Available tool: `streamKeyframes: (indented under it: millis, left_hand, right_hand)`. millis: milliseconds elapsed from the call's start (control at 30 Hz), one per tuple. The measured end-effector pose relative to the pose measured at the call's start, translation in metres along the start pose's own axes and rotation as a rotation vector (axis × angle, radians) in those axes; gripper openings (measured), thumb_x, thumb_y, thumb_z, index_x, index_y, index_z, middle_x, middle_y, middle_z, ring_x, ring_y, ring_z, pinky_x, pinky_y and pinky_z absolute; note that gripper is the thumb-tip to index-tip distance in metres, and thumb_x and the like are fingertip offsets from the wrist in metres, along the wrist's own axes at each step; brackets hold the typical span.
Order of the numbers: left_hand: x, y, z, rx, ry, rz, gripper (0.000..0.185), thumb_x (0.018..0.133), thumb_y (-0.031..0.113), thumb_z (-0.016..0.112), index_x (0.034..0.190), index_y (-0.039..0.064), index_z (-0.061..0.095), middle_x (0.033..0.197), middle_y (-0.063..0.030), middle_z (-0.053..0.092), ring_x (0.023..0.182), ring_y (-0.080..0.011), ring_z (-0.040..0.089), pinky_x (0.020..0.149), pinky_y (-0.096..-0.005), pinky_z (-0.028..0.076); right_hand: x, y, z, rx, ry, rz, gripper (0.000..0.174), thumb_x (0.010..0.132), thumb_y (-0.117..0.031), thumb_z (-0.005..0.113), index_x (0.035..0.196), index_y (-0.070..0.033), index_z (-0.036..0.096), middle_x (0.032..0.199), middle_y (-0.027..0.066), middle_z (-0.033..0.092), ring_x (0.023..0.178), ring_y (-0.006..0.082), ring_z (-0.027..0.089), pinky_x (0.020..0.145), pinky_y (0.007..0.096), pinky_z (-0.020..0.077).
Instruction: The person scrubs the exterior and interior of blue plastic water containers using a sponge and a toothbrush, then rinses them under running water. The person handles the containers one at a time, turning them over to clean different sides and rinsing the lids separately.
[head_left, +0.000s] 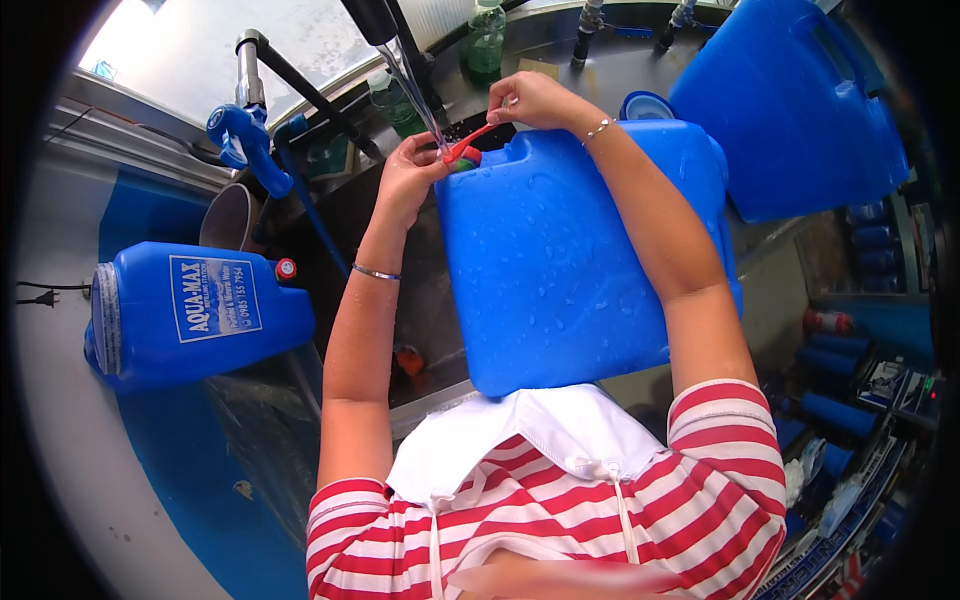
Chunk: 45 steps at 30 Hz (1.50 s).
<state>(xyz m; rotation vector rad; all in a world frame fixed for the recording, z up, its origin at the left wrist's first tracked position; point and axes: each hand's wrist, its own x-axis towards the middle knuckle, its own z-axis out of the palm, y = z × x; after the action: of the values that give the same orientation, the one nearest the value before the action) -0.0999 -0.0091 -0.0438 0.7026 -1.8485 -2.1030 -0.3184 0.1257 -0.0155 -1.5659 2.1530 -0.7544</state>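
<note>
A large wet blue plastic water jug (555, 262) lies before me over the dark sink. At its upper left corner, my left hand (412, 169) grips a red and green piece, perhaps the jug's spigot or cap (466, 159). My right hand (534, 101) pinches one end of a thin red tool, possibly a brush (472, 139), whose other end touches that piece. Water (409, 79) streams from a black-sleeved spout (369, 21) onto the spot between my fingers. How the tool's head meets the piece is partly hidden by my left fingers and the water.
Another blue jug (206, 307) with a red cap (285, 269) stands at the left, and a third (787, 112) at the upper right. Behind the sink are green bottles (485, 45), a blue-handled valve (247, 146) and metal taps (590, 22). A round blue lid (646, 106) lies behind my jug.
</note>
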Motion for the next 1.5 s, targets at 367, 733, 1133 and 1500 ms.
streamKeyframes:
  millis: [367, 733, 1133, 1500]
  left_hand:
    - [-0.014, -0.022, 0.009, 0.231, 0.175, 0.033, 0.075, 0.077, 0.017, 0.075, 0.139, -0.001, 0.038, 0.107, -0.0183, 0.063, 0.095, -0.0189, 0.063, 0.084, -0.0294, 0.048]
    - [-0.036, -0.022, 0.015, 0.279, 0.175, 0.093, 0.097, 0.07, 0.033, 0.085, 0.145, 0.003, 0.031, 0.13, -0.0267, 0.051, 0.097, -0.0252, 0.067, 0.086, -0.0371, 0.054]
    - [-0.041, -0.028, 0.015, 0.275, 0.249, 0.078, 0.103, 0.064, 0.038, 0.086, 0.145, 0.005, 0.032, 0.127, -0.0265, 0.052, 0.116, -0.0336, 0.056, 0.097, -0.0395, 0.049]
    - [-0.046, -0.033, 0.012, 0.304, 0.317, 0.113, 0.102, 0.063, 0.037, 0.086, 0.145, 0.006, 0.033, 0.125, -0.0254, 0.053, 0.112, -0.0328, 0.059, 0.096, -0.0391, 0.049]
  right_hand:
    - [-0.044, -0.12, 0.022, -0.945, 0.365, -0.073, 0.012, 0.081, -0.029, 0.07, 0.079, -0.019, 0.075, 0.079, 0.004, 0.068, 0.102, 0.0252, 0.062, 0.096, 0.0608, 0.0297]
    - [-0.015, -0.177, 0.017, -1.122, -0.054, -0.151, 0.012, 0.079, -0.019, 0.068, 0.083, -0.012, 0.077, 0.085, 0.0104, 0.073, 0.101, 0.0287, 0.067, 0.098, 0.0635, 0.0261]
    - [-0.009, -0.161, -0.003, -0.994, 0.028, -0.084, 0.009, 0.08, -0.026, 0.07, 0.084, -0.019, 0.075, 0.082, 0.0032, 0.071, 0.099, 0.0259, 0.063, 0.084, 0.0602, 0.0342]
    - [-0.001, -0.047, -0.009, -0.198, -0.047, 0.124, 0.026, 0.081, -0.038, 0.075, 0.09, -0.013, 0.076, 0.086, 0.0099, 0.071, 0.095, 0.0277, 0.066, 0.09, 0.0524, 0.0413]
